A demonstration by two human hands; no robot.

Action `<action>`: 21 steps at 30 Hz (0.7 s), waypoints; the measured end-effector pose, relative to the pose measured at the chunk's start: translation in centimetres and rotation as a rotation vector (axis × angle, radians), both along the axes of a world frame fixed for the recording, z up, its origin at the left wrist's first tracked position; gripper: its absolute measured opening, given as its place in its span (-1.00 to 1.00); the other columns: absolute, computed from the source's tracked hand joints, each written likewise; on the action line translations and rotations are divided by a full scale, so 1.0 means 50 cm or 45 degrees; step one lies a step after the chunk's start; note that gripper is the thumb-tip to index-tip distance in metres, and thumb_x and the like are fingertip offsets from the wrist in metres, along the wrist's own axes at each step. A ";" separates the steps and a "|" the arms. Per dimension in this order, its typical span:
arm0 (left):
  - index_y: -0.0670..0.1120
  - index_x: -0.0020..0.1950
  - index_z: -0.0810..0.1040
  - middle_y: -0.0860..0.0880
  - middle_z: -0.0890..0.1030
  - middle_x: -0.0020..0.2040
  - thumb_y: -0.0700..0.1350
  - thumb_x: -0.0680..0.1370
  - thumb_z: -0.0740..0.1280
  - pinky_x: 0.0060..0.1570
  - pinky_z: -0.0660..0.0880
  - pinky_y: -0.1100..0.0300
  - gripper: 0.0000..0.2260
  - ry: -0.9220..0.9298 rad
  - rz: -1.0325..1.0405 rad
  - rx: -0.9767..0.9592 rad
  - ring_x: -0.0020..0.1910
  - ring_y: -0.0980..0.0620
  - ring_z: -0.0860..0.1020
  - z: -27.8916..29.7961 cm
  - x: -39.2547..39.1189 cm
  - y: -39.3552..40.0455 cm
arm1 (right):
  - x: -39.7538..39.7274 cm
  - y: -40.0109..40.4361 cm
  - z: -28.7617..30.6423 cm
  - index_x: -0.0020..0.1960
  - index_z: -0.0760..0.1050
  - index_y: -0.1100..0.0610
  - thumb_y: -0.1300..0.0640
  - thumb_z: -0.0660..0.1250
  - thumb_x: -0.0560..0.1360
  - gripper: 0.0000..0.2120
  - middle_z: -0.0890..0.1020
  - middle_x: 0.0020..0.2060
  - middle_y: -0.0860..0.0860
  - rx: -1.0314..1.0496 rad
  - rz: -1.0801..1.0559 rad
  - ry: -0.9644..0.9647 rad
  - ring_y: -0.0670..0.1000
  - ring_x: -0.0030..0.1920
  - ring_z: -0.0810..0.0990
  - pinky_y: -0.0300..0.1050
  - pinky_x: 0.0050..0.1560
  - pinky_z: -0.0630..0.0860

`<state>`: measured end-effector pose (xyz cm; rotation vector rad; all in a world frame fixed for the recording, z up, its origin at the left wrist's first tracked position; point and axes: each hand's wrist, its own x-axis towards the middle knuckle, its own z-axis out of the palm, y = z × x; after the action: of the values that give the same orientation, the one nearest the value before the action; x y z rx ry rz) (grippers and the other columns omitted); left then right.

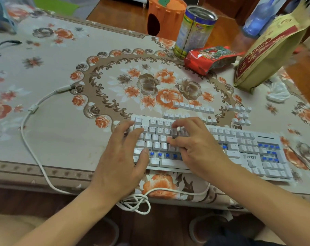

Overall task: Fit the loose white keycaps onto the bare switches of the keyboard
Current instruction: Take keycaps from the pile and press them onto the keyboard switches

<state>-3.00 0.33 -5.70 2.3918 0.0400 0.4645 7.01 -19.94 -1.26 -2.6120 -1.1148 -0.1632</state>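
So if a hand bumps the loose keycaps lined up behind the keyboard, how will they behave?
The loose keycaps look small and light, so they'd probably slide and scatter on the smooth tablecloth. They sit flat, so rolling seems unlikely.

Floral tablecloth (44, 71), orange holder (165, 16), tin can (195, 31), red packet (211, 57), tan bag (269, 54), perhaps crumpled tissue (277, 94)

- From my seat, the cloth-covered table (44, 121) lies bare at nine to eleven o'clock of the keyboard (239, 153), crossed only by its white cable (26, 132).
- Loose keycaps (195, 108) sit in rows just beyond it at twelve.
- At one to two o'clock a tin (193, 31), red packet (211, 58) and tall bag (268, 52) crowd the far side.
- My left hand (122, 162) and right hand (198, 148) cover the keyboard's left half.
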 end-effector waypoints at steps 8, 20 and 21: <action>-0.07 0.42 0.46 0.04 0.33 0.44 0.10 0.58 0.13 0.15 0.41 0.22 -0.53 0.004 0.049 -0.154 0.27 0.25 0.35 0.008 0.003 0.007 | -0.004 -0.017 0.058 0.16 0.68 -0.03 0.37 0.30 0.53 -0.62 0.52 0.19 -0.08 -0.071 -0.057 0.276 -0.04 0.23 0.38 -0.43 0.18 0.25; -0.07 0.41 0.49 0.07 0.35 0.44 0.05 0.58 0.22 0.05 0.22 0.58 -0.57 0.021 0.040 -0.123 0.24 0.42 0.23 0.012 0.005 0.010 | -0.003 -0.011 0.058 0.10 0.70 -0.01 0.37 0.39 0.45 -0.64 0.60 0.10 -0.02 -0.141 0.052 0.033 0.08 0.15 0.47 -0.01 0.04 0.52; -0.07 0.41 0.49 0.06 0.36 0.44 0.03 0.58 0.24 0.04 0.22 0.58 -0.58 0.016 0.038 -0.107 0.24 0.40 0.24 0.011 0.005 0.010 | -0.005 -0.010 0.053 0.11 0.70 -0.01 0.35 0.40 0.45 -0.65 0.61 0.09 -0.01 -0.162 0.057 -0.002 0.10 0.13 0.48 0.03 -0.01 0.54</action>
<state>-2.76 0.83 -5.14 2.3142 0.0991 0.4524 6.74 -20.44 1.40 -2.6945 -1.2208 -0.0876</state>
